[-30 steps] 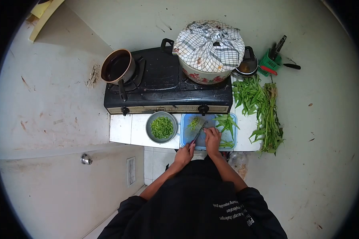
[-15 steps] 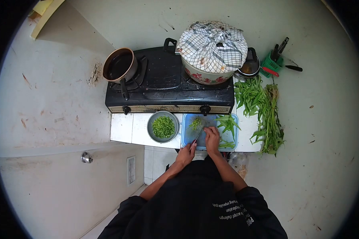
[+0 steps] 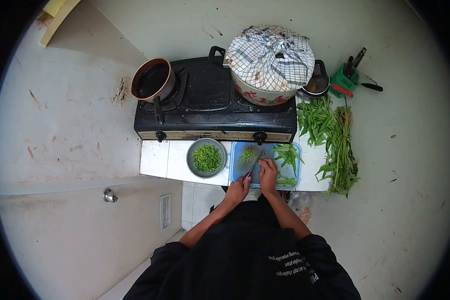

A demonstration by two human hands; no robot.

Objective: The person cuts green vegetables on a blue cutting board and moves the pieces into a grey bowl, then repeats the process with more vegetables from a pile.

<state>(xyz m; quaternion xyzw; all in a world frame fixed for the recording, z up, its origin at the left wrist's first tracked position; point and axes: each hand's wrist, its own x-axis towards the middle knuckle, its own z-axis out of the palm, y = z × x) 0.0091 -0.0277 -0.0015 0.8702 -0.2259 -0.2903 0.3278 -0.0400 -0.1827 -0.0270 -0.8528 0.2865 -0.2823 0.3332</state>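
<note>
My left hand (image 3: pixel 236 190) is closed around the handle of a knife (image 3: pixel 251 172), whose blade slants up and away over the blue-rimmed cutting board (image 3: pixel 239 172). Close beside the blade, my right hand (image 3: pixel 268 175) has its fingers curled down and pressed together; what lies under the fingertips is hidden. A small heap of chopped greens (image 3: pixel 247 154) sits left of the blade. Uncut green leaves (image 3: pixel 286 154) and cut stems (image 3: pixel 286 181) rest on the board's right side. Left of the board, a grey bowl (image 3: pixel 190 169) holds finely chopped greens (image 3: pixel 207 158).
Behind the board stands a black gas stove (image 3: pixel 205 117) with a saucepan (image 3: pixel 169 89) and a large pot (image 3: pixel 263 95) topped by a checked cloth (image 3: pixel 270 57). Leafy bunches (image 3: pixel 341 150) lie on the right. A green basket (image 3: pixel 341 80) holds knives; a lidded pot (image 3: pixel 317 87) is nearby.
The view has shifted slightly. My left hand and the knife have moved a little up and to the right, closer to my right hand, which stays curled in about the same place.
</note>
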